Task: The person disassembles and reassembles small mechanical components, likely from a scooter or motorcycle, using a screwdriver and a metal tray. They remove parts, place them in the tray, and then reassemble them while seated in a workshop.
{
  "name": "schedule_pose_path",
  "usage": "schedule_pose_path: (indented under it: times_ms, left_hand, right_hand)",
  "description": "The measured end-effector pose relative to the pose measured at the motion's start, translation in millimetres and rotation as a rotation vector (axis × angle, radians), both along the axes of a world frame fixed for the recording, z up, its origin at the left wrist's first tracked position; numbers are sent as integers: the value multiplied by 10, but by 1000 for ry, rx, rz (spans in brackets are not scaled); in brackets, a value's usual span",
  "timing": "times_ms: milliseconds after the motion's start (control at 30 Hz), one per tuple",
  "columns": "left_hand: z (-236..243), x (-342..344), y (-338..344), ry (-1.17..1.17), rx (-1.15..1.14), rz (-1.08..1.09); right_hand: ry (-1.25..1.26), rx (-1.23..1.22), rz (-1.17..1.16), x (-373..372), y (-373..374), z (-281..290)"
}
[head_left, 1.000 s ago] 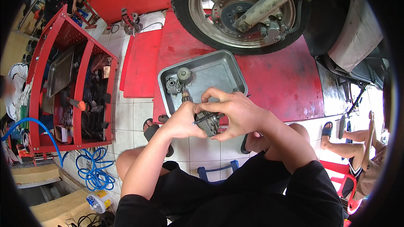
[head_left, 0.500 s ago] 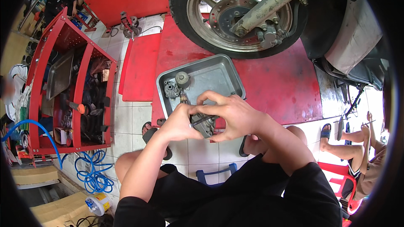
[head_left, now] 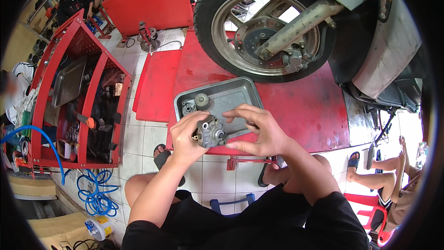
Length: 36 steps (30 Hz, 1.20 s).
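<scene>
My left hand (head_left: 184, 140) is closed around the left side of a grey cast-metal engine part (head_left: 213, 132), with a round boss and a short stub facing right. A small brass-coloured fitting shows at its left edge. Fingers and thumb spread wide, my right hand (head_left: 266, 132) is beside the part; its thumb tip is close to the stub, and I cannot tell whether they touch. Beyond my hands a shallow metal tray (head_left: 243, 102) sits on the red platform. Inside its left end are a round metal piece (head_left: 202, 101) and a smaller cast piece (head_left: 188, 108).
A motorcycle's front wheel (head_left: 208, 41) rises behind the tray on the red platform (head_left: 300, 115). To the left stands a red shelf cart (head_left: 83, 83); a coiled blue hose (head_left: 97, 194) lies below it. A blue stool (head_left: 231, 203) is beneath me. Another person (head_left: 393, 176) sits at right.
The metal part has been turned, so its round boss now faces up and right. My right hand has opened away from it, while my left keeps hold. The view has shifted slightly.
</scene>
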<state>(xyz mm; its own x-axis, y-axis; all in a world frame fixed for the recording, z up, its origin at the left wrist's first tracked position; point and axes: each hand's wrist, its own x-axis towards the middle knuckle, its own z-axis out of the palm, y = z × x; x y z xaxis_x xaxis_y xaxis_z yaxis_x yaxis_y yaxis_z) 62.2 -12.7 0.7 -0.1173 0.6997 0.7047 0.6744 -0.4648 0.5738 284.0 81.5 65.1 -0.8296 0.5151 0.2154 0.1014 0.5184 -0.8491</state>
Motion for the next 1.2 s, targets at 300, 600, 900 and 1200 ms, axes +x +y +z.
schedule_pose_path:
  times_ms: [300,600,900,1200]
  left_hand:
    - [98,-21,7,269,103,9]
    - [132,14,25,366,149,10]
    - [155,59,43,434,184,8]
    - [168,69,32,411,147,3]
  right_hand:
    - [69,324,-131,-149,-221,-293]
    - [53,592,-168,-136,-261,-278]
    - [117,618,-201,-141,-289,-310]
    - [107,595,-185,-143,-275,-309]
